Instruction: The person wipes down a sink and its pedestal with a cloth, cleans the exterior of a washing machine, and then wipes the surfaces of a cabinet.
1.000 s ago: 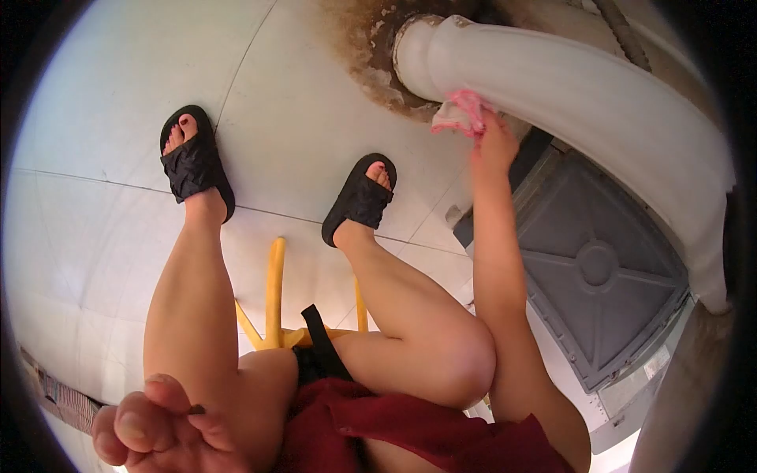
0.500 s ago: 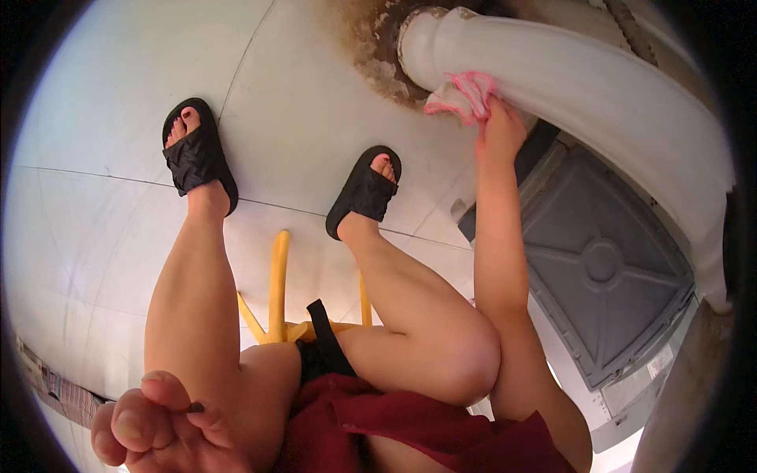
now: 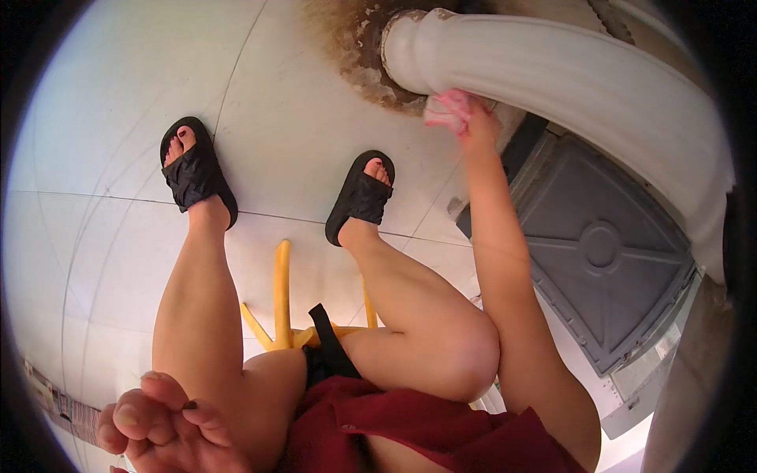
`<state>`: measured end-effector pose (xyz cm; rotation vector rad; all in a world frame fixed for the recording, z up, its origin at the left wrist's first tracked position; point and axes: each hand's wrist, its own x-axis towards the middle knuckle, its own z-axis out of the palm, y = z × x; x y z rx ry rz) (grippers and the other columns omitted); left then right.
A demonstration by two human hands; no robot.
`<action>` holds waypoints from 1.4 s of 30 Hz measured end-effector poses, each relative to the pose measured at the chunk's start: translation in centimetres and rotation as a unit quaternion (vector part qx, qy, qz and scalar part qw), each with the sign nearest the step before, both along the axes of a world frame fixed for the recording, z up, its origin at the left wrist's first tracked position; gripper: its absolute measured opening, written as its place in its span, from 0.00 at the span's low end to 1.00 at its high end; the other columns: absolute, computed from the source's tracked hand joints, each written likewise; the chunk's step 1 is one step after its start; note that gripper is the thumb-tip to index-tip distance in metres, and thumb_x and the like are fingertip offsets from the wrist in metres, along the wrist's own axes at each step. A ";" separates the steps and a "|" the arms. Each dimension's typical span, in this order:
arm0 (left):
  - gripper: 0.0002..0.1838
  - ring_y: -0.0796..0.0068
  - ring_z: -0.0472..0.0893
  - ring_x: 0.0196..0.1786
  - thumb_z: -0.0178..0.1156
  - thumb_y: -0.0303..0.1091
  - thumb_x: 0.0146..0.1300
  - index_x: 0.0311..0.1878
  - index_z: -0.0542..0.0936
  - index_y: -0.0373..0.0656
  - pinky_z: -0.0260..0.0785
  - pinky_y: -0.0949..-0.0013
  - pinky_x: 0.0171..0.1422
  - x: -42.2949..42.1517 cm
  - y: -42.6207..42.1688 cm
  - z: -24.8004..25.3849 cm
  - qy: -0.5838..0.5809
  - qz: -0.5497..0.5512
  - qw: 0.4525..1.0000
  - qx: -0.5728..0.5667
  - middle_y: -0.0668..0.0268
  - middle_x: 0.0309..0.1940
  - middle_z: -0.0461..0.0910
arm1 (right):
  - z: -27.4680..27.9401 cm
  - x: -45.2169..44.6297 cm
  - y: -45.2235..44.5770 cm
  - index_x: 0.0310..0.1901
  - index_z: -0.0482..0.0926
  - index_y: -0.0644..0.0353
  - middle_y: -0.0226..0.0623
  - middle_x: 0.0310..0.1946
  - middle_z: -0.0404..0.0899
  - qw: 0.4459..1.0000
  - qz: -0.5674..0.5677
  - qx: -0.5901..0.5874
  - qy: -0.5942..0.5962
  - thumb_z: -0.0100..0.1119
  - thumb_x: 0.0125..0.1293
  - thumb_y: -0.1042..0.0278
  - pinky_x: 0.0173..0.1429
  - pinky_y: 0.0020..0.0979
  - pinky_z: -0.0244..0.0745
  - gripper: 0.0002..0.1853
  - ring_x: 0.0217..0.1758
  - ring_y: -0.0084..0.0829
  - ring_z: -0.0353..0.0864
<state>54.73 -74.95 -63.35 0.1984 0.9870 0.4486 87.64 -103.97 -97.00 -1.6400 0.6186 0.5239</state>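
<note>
My right hand point(image 3: 480, 130) is closed on a bunched white cloth with pink edging point(image 3: 449, 112). Hand and cloth are beside the lower end of a thick, white, column-like fixture point(image 3: 544, 71), near its stained base; whether the cloth touches the fixture I cannot tell. At the lower left, my left hand point(image 3: 177, 433) is palm up over my leg, its fingers loosely bent and apart, with nothing in them.
Brown, flaking stains point(image 3: 363, 59) surround the fixture's foot on the pale tiled floor point(image 3: 126, 87). A grey plastic panel point(image 3: 568, 213) stands at the right. Black slippers point(image 3: 364, 193) are on my feet, and a yellow-legged stool point(image 3: 282, 292) is beneath me.
My right hand has moved slightly left and down in view with the cloth, which looks more bunched. The view has shifted a little; my left hand keeps its pose.
</note>
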 end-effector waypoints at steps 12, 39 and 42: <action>0.20 0.55 0.51 0.74 0.50 0.44 0.69 0.57 0.72 0.43 0.46 0.53 0.75 0.7 -0.6 -0.1 -0.018 -0.015 1.000 0.013 0.59 0.64 0.65 | -3.3 -2.8 7.4 0.38 0.76 0.69 0.38 0.33 0.79 0.984 -0.164 0.054 -0.051 0.51 0.58 0.85 0.29 0.33 0.75 0.07 0.30 0.36 0.80; 0.21 0.53 0.50 0.75 0.46 0.44 0.70 0.61 0.69 0.44 0.46 0.54 0.76 1.2 -0.4 -0.5 -0.027 -0.071 0.996 0.036 0.57 0.67 0.62 | -2.0 0.2 12.3 0.53 0.71 0.65 0.41 0.53 0.74 0.955 -0.185 0.228 0.041 0.39 0.72 0.73 0.60 0.35 0.73 0.14 0.56 0.33 0.75; 0.21 0.53 0.50 0.74 0.47 0.44 0.70 0.61 0.69 0.45 0.46 0.55 0.75 0.5 0.0 -0.7 -0.043 -0.066 0.997 0.026 0.57 0.66 0.63 | -2.6 -1.0 11.6 0.54 0.71 0.66 0.42 0.56 0.73 0.963 -0.133 0.235 0.026 0.38 0.73 0.71 0.63 0.37 0.70 0.15 0.59 0.33 0.72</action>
